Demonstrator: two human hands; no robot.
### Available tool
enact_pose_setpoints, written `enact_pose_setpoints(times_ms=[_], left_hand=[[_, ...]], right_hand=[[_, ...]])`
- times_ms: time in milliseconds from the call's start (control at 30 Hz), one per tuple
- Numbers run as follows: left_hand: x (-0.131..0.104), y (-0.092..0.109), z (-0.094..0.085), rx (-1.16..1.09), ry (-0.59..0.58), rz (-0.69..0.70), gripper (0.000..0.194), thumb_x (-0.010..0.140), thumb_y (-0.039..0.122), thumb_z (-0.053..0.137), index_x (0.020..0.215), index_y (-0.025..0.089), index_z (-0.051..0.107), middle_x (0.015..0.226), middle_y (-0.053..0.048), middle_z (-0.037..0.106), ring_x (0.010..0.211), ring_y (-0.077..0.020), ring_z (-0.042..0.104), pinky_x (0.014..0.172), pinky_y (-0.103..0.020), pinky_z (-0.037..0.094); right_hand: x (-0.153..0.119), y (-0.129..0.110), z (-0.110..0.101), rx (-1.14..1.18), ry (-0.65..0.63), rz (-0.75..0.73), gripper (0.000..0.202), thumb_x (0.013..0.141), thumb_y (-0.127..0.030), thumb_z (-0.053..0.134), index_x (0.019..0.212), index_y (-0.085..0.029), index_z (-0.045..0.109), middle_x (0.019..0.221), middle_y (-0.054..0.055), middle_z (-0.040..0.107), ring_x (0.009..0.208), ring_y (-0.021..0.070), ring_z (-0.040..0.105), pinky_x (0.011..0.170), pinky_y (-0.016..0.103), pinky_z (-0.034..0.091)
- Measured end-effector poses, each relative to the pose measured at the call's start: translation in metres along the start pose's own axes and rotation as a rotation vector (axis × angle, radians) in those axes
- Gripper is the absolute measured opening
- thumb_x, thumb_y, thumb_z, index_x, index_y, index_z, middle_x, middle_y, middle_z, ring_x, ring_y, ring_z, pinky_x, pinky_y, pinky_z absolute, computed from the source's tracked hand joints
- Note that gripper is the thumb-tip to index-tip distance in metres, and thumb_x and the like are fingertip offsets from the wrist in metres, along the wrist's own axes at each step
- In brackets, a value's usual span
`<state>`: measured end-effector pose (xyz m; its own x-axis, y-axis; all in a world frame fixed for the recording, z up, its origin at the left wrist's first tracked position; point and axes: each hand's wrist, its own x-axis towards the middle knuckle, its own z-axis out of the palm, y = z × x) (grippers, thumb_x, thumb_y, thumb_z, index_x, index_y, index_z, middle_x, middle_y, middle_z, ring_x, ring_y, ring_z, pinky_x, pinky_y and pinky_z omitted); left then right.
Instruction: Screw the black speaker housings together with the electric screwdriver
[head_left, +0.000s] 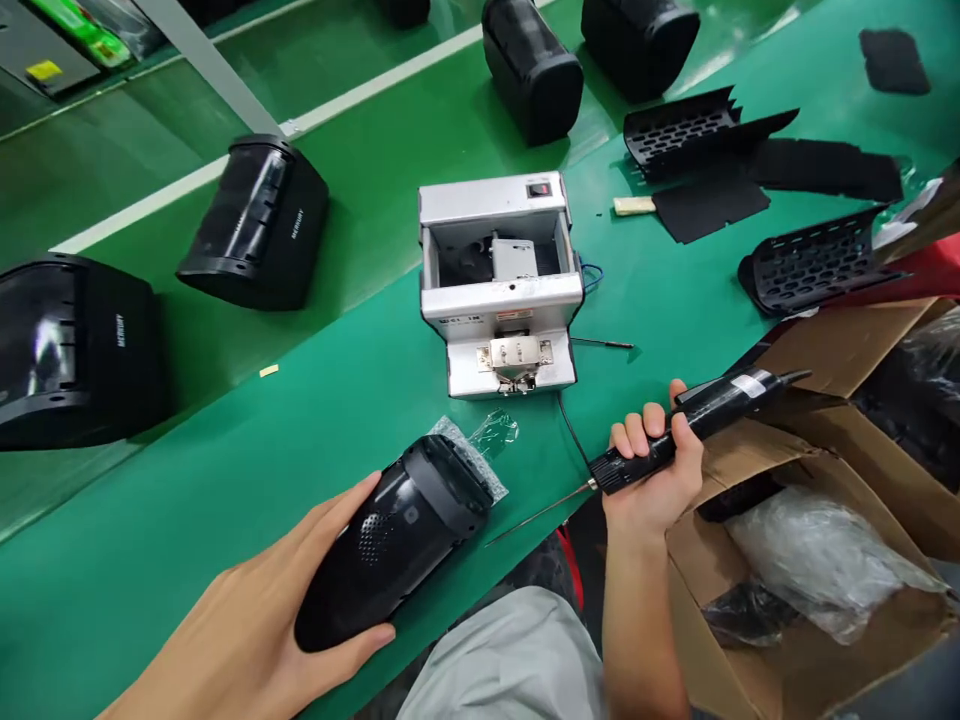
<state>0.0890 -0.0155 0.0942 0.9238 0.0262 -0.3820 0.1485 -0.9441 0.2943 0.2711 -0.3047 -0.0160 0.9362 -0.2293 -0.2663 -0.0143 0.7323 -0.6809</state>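
Observation:
My left hand (277, 590) is wrapped round a glossy black speaker-like housing (401, 535) lying on the green table (337, 400), its end touching a sheet of bubble wrap (480, 470). In my right hand (660, 460) is a black electric screwdriver (720, 405), its long thin bit pointing left, the tip close to the near end of the housing. Behind both hands stands a silver screw feeder (499, 300) with a small metal pick-up block at its front.
Black housings (259, 225) stand on the green belt (360, 200) beyond. Perforated black covers (817, 260) and black foam pieces (709, 205) lie at the right. Below them, an open cardboard box (727, 640) holds plastic bags (825, 560).

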Motion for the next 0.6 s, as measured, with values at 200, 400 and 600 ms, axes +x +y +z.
enact_pose_setpoints(times_ms=[200, 400, 600], left_hand=[[0.002, -0.003, -0.002, 0.04, -0.034, 0.031, 0.1, 0.093, 0.059, 0.071, 0.174, 0.043, 0.016, 0.157, -0.004, 0.066, 0.12, -0.0346, 0.079, 0.087, -0.037, 0.072], [-0.001, 0.006, -0.01, 0.01, -0.078, -0.077, 0.096, 0.094, 0.059, 0.069, 0.172, 0.049, 0.014, 0.158, -0.001, 0.065, 0.122, -0.0375, 0.078, 0.096, -0.047, 0.071], [-0.004, 0.003, -0.013, -0.004, -0.113, -0.085, 0.099, 0.096, 0.064, 0.07, 0.175, 0.043, 0.015, 0.164, -0.008, 0.059, 0.137, -0.0388, 0.07, 0.103, -0.047, 0.068]], right_hand=[[0.001, -0.008, -0.001, 0.012, -0.019, 0.049, 0.042, 0.085, -0.03, 0.088, 0.124, -0.023, 0.075, 0.074, -0.008, 0.048, 0.053, 0.0081, 0.037, 0.049, 0.016, 0.045], [-0.001, -0.01, 0.001, -0.004, -0.032, 0.076, 0.038, 0.091, -0.031, 0.085, 0.126, -0.024, 0.073, 0.074, -0.008, 0.048, 0.054, 0.0094, 0.037, 0.05, 0.018, 0.045], [0.0, -0.011, -0.002, -0.016, -0.049, 0.098, 0.039, 0.093, -0.034, 0.085, 0.129, -0.026, 0.073, 0.074, -0.007, 0.047, 0.052, 0.0101, 0.037, 0.048, 0.02, 0.045]])
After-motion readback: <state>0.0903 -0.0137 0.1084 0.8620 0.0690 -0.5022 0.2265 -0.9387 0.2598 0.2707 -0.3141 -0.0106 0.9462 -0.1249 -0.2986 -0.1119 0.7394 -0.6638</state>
